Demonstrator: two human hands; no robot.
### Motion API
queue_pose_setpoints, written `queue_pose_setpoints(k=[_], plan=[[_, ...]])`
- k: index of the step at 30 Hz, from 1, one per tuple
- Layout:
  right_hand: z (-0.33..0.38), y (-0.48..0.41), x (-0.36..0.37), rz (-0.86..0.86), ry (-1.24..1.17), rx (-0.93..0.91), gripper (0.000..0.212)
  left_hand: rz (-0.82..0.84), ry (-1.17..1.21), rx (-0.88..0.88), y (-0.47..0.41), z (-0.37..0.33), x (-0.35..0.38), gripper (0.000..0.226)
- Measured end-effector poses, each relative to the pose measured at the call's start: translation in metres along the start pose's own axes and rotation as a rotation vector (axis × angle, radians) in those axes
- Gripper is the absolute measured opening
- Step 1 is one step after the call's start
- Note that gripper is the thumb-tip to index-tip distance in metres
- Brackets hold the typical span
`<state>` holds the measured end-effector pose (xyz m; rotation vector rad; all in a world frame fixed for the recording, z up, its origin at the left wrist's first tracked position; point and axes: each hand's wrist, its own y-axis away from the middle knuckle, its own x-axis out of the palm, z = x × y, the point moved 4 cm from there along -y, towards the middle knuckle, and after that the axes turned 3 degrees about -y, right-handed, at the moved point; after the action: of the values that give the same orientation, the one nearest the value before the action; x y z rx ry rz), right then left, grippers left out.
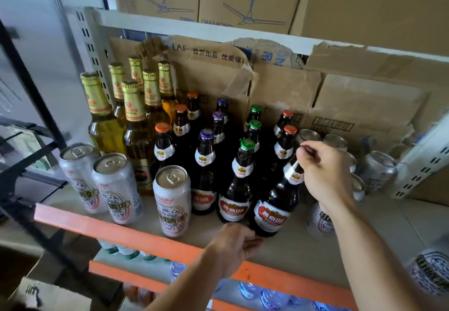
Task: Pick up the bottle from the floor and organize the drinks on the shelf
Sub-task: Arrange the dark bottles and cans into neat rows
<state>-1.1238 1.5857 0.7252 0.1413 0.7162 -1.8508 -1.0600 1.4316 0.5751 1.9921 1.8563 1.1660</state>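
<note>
A dark beer bottle with a red label (272,213) stands tilted at the front of the shelf (121,229). My right hand (323,172) grips its neck and cap from above. My left hand (233,245) rests on the shelf's orange front edge with its fingertips at the bottle's base. Rows of similar dark bottles with orange, purple and green caps (243,179) stand just behind and to the left. Tall gold-foil bottles (136,126) fill the back left.
Three white cans (171,201) stand at the front left, more cans (377,167) at the right behind my arm. Torn cardboard boxes (340,106) line the back. Grey uprights (422,162) flank the bay. Water bottles (269,296) sit on the shelf below.
</note>
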Motion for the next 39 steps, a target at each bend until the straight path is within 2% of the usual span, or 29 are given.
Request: queue_pose_setpoints(k=[3, 6, 9, 13, 18, 24, 28, 31, 33, 35, 39], plan=[[0.005, -0.001, 0.006, 0.028, 0.042, -0.028, 0.020, -0.025, 0.035, 0.023, -0.003, -0.002, -0.001, 0.021], [0.009, -0.001, 0.010, 0.027, 0.064, -0.045, 0.024, -0.040, -0.032, 0.016, -0.003, -0.001, -0.003, 0.019], [0.014, 0.001, 0.015, 0.066, 0.046, -0.079, 0.020, -0.043, -0.053, 0.019, -0.005, 0.000, -0.003, 0.020], [0.020, 0.007, 0.017, 0.069, 0.051, -0.134, 0.011, -0.031, 0.046, 0.021, -0.007, 0.000, -0.001, 0.021], [0.020, 0.012, 0.016, 0.078, 0.012, -0.123, 0.021, -0.003, 0.087, 0.074, -0.007, -0.004, 0.004, 0.026], [0.017, 0.020, 0.014, 0.063, 0.025, -0.118, 0.032, 0.017, 0.054, 0.034, 0.002, -0.003, -0.001, 0.025], [0.020, 0.029, 0.014, -0.041, -0.037, -0.106, 0.047, 0.014, 0.024, 0.041, 0.012, -0.007, -0.012, 0.016], [0.035, 0.040, 0.012, -0.186, -0.103, -0.210, 0.040, 0.014, 0.019, 0.048, 0.020, -0.012, -0.026, 0.016], [0.049, 0.049, 0.013, -0.219, -0.132, -0.292, 0.035, 0.020, 0.029, 0.058, 0.027, -0.014, -0.036, 0.018], [0.061, 0.058, 0.022, -0.155, -0.200, -0.305, 0.027, 0.021, 0.048, 0.070, 0.033, -0.016, -0.047, 0.022], [0.071, 0.075, 0.054, 0.065, -0.278, -0.199, 0.019, 0.023, 0.038, 0.102, 0.048, -0.018, -0.067, 0.027]])
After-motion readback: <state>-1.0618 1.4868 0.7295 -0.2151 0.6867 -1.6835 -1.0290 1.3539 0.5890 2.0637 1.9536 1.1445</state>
